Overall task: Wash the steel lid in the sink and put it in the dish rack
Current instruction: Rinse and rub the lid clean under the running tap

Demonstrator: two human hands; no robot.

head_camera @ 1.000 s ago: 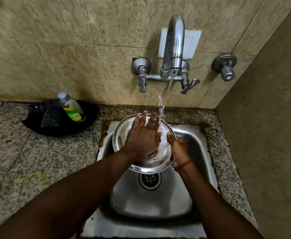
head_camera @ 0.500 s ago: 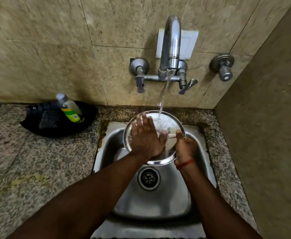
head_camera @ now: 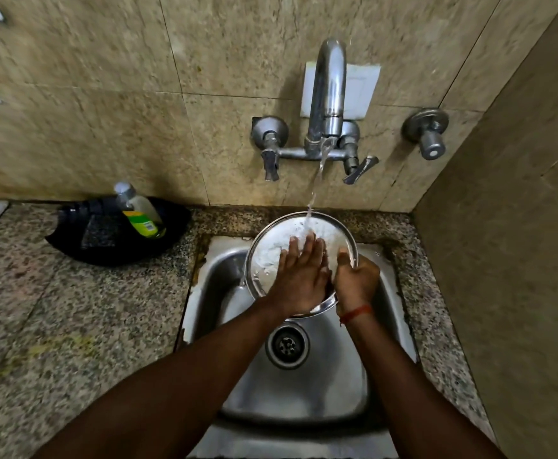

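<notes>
The round steel lid (head_camera: 271, 250) is held tilted over the steel sink (head_camera: 211, 293), under water running from the tap (head_camera: 327, 91). My right hand (head_camera: 357, 279) grips the lid's right rim. My left hand (head_camera: 300, 276) lies flat on the lid's wet face, fingers spread, with the stream landing just above its fingertips. The lower part of the lid is hidden behind my hands. No dish rack is in view.
A black tray (head_camera: 82, 240) with a green-labelled soap bottle (head_camera: 140, 212) sits on the granite counter (head_camera: 72, 326) left of the sink. The drain (head_camera: 286, 342) lies below my hands. Tiled walls close in behind and on the right.
The lid has shifted right and back toward the tap, tilting more upright under the stream. My left hand has slid across its face while my right hand kept its grip on the rim.
</notes>
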